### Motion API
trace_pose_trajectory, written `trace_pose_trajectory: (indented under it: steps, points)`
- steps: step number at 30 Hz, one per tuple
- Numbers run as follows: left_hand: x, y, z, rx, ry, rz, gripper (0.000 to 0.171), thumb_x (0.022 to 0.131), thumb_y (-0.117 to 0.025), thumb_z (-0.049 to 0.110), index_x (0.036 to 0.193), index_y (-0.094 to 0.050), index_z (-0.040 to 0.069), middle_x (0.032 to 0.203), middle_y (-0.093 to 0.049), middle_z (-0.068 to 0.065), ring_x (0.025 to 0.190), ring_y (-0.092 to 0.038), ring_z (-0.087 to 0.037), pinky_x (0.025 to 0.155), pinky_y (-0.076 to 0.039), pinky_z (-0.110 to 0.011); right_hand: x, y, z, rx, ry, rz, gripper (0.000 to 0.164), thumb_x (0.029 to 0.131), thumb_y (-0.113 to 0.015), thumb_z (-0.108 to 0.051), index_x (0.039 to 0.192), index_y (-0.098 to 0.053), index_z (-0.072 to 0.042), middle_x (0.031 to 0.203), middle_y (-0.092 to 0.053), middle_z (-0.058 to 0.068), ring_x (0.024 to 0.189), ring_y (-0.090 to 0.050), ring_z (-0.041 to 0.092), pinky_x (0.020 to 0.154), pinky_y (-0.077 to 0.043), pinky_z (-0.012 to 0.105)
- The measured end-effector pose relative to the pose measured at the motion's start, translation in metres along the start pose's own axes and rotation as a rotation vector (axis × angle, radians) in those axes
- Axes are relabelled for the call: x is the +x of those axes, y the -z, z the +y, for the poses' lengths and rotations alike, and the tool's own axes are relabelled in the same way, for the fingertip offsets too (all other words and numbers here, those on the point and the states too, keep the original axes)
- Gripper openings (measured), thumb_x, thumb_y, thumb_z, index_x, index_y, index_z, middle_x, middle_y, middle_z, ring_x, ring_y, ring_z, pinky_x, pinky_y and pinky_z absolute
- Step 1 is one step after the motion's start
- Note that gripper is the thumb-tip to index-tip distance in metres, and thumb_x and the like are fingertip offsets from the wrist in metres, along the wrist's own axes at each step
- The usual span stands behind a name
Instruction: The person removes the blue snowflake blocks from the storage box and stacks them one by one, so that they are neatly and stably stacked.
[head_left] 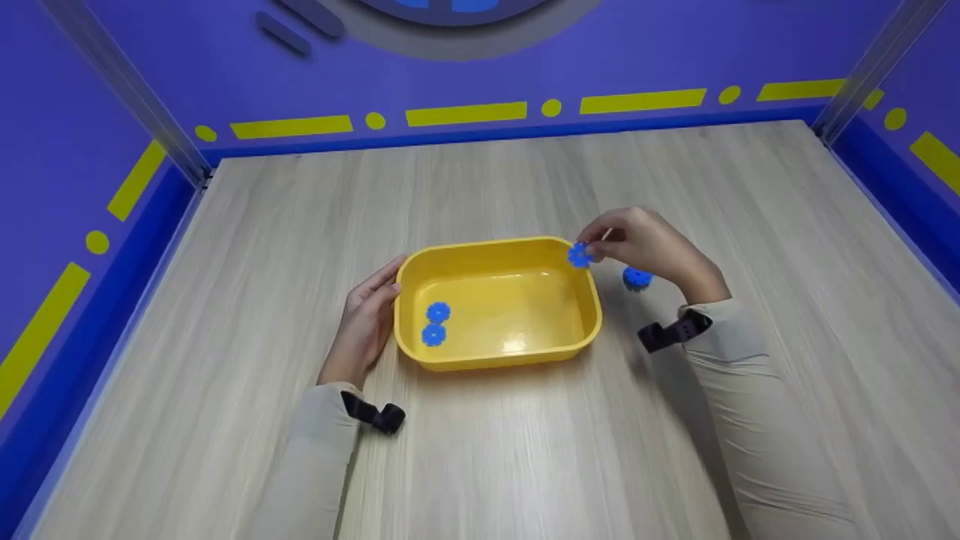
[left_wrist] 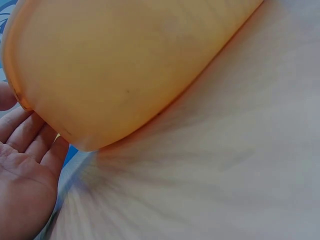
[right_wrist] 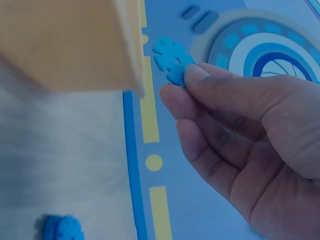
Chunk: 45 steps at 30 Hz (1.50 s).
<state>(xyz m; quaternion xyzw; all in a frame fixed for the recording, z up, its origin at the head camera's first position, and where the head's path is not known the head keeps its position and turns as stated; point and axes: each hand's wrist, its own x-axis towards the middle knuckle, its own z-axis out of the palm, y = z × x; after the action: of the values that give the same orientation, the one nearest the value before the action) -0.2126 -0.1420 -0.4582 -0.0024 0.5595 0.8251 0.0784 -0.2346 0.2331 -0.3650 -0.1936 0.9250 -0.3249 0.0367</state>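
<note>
A yellow plastic tub [head_left: 495,358] stands on the table, with two blue notched snowflake discs [head_left: 438,312] lying on its floor at the left. My left hand [head_left: 369,316] holds the tub's left end, thumb at the rim and fingers against the outer wall. Between thumb and index finger, my right hand [head_left: 637,240] pinches another blue snowflake disc [right_wrist: 172,60] at the tub's upper right corner. Outside the tub, below that hand, a small stack of blue discs [head_left: 637,278] sits on the table; the right wrist view shows part of this pile [right_wrist: 64,228].
The pale wooden table [head_left: 480,457] extends around the tub. Blue-purple panels with yellow dashes, including the back wall [head_left: 465,82], border it at the back and both sides. A black wrist camera [head_left: 675,330] is strapped over the right sleeve.
</note>
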Motion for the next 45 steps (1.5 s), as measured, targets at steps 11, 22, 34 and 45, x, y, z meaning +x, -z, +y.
trace_pose_trajectory:
  steps: [11,22,34,45]
  points:
    - [0.0,-0.001,-0.001,-0.003,-0.006,0.008,0.05,0.094,-0.049,0.001,0.143,-0.041,0.0,0.151,-0.04,-0.01,0.137,-0.041,-0.02,0.109,-0.04,-0.026,-0.02,0.006,0.027,0.012,-0.082,0.074,0.014,0.089,-0.067,-0.009,0.101,-0.074,-0.01,0.097,-0.071,0.008,0.083,-0.064,0.021,0.071,-0.051,0.014]
    - [-0.001,0.0,0.0,0.02,-0.013,-0.002,0.05,0.094,-0.049,0.001,0.144,-0.041,0.0,0.152,-0.039,-0.01,0.139,-0.039,-0.02,0.111,-0.037,-0.028,-0.035,0.007,0.048,0.025,-0.146,0.076,0.016,0.09,-0.066,-0.013,0.103,-0.073,-0.01,0.101,-0.071,0.009,0.087,-0.065,0.022,0.075,-0.051,0.017]
    - [0.0,0.002,0.0,0.027,0.001,0.014,0.05,0.095,-0.048,0.002,0.145,-0.04,0.001,0.152,-0.039,-0.01,0.139,-0.04,-0.019,0.11,-0.039,-0.027,-0.041,0.005,0.068,0.031,-0.234,0.049,0.021,0.092,-0.063,-0.017,0.109,-0.071,-0.007,0.108,-0.069,0.013,0.092,-0.063,0.026,0.076,-0.051,0.019]
    - [0.0,0.001,0.001,0.029,-0.007,0.01,0.05,0.094,-0.048,0.001,0.144,-0.041,0.0,0.152,-0.04,-0.01,0.139,-0.04,-0.019,0.11,-0.039,-0.027,-0.04,0.003,0.075,0.009,-0.304,0.053,0.024,0.093,-0.059,-0.014,0.112,-0.07,-0.004,0.111,-0.067,0.017,0.096,-0.062,0.029,0.087,-0.053,0.043]
